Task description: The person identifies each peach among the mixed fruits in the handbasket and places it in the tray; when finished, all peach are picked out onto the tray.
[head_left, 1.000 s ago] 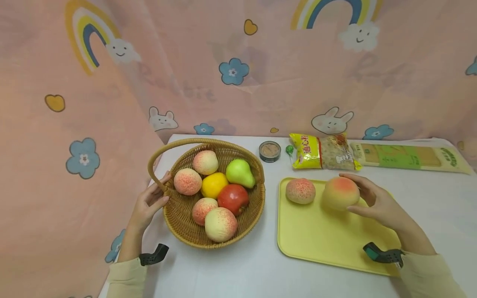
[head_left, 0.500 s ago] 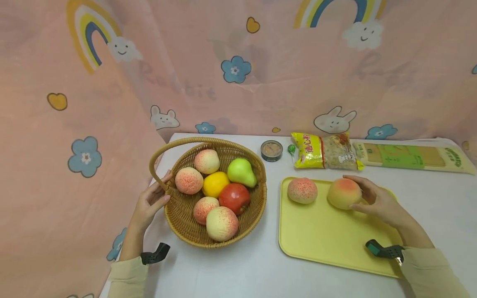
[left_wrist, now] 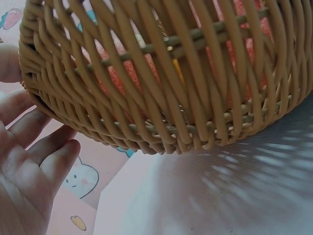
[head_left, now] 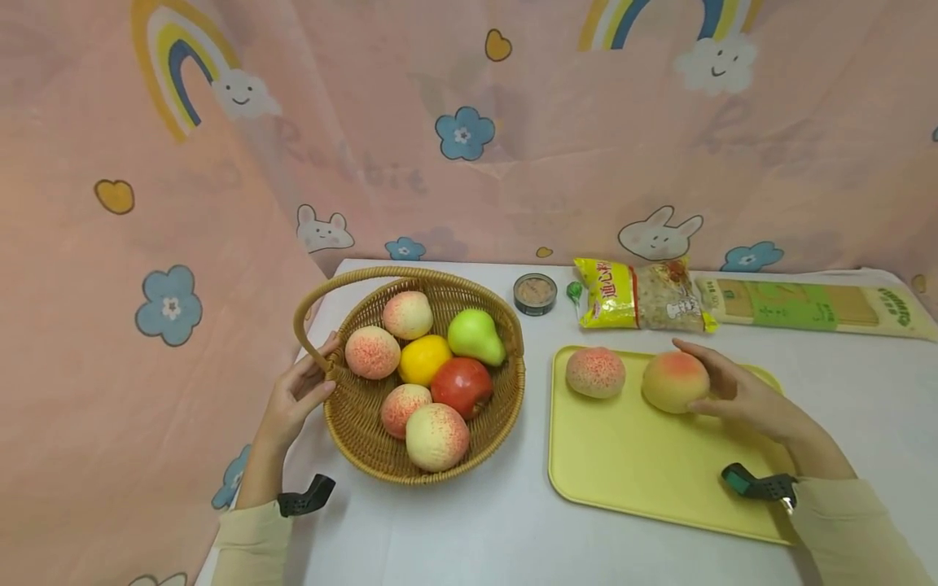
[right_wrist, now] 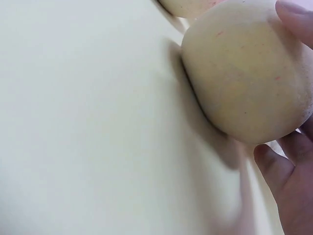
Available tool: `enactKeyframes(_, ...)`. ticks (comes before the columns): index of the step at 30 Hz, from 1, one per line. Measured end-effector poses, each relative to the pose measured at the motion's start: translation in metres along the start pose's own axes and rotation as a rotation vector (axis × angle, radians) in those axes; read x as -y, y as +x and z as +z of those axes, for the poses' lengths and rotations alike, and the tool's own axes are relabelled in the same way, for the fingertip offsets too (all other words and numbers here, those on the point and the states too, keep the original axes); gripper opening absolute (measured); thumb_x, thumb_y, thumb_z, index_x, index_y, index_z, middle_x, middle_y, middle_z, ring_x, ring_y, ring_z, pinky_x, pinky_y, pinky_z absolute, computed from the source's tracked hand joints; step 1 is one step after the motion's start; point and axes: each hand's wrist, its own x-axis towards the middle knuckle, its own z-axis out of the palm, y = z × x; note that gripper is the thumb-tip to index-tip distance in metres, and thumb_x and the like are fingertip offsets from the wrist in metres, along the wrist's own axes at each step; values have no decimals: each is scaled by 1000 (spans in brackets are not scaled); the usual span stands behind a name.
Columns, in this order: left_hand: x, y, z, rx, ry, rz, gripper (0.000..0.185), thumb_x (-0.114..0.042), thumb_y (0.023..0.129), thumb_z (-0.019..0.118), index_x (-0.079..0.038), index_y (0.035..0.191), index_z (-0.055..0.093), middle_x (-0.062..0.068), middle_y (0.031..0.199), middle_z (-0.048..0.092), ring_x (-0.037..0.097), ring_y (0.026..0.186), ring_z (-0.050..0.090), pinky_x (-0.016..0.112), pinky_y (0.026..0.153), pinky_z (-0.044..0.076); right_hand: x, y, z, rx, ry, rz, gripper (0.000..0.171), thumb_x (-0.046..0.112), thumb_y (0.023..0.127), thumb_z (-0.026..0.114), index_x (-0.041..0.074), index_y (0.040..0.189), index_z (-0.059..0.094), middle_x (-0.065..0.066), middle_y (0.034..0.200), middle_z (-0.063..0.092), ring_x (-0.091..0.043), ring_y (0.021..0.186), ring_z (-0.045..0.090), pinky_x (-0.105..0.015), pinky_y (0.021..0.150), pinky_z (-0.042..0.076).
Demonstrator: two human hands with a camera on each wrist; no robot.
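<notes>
The right hand cupped the peach on the yellow tray — best set down gently, fingers eased away so it wouldn't roll; the left hand lay open against the basket.

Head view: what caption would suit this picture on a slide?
Right hand holds a peach on the yellow tray; left hand steadies the fruit basket.
</notes>
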Motion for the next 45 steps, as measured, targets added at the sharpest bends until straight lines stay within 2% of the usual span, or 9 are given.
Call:
enactKeyframes(4,0,-1,-1,-3,7,0,51,16,86,48,10,137,42,24,148,35,13,134,42,17,105,39,8,-1,0,-52,-10,-34,78,-16,82,58,-4,149,18,3,155,26,12,133,28,-3,101,29)
enactKeyframes(8,0,-3,-2,4,29,-18,51,16,86,49,11,137,41,18,149,37,8,133,42,16,105,38,25,-2,1,-77,56,-114,77,-22,82,52,-6,148,16,1,158,21,5,140,22,-5,106,26)
enactKeyframes(12,-2,-3,-2,12,43,-36,51,14,87,50,10,138,41,16,150,36,6,134,41,16,105,37,45,0,8,-55,132,-191,77,-27,81,49,-8,147,15,-4,158,21,0,141,24,-7,107,28)
enactKeyframes(20,-3,-1,-1,23,34,-22,51,14,88,49,9,138,41,27,149,29,11,134,42,16,106,37,78,14,38,21,137,-381,77,-29,75,53,-15,143,20,-21,154,24,-14,142,27,-14,111,28)
enactKeyframes(28,-3,-1,-1,22,25,-22,52,13,88,50,8,139,41,26,150,29,10,135,40,16,107,36,106,38,76,121,137,-413,76,-29,74,55,-17,141,22,-24,152,25,-16,142,27,-18,113,27)
enactKeyframes(30,-3,-1,-2,21,30,-31,52,13,88,50,7,139,41,24,150,30,9,135,40,17,107,36,115,45,85,138,108,-406,76,-26,75,58,-14,142,25,-23,152,27,-16,142,29,-19,113,28)
enactKeyframes(35,-3,-2,-3,8,50,-59,52,12,88,51,9,138,41,25,149,31,6,133,41,16,106,37,141,61,105,189,4,-270,75,-7,82,66,8,147,32,-6,154,32,-7,140,31,-16,109,32)
enactKeyframes(37,-3,-2,-3,6,52,-62,51,12,88,51,9,138,41,27,149,30,5,133,41,15,105,37,150,71,113,223,-15,-258,74,-3,83,67,12,147,32,-4,153,33,-8,140,31,-18,110,32)
enactKeyframes(45,-1,2,-1,8,44,-38,51,12,88,51,9,138,42,30,148,28,10,134,41,15,105,37,173,123,142,344,3,-308,70,8,86,69,12,146,33,-5,152,34,-16,141,31,-29,115,28)
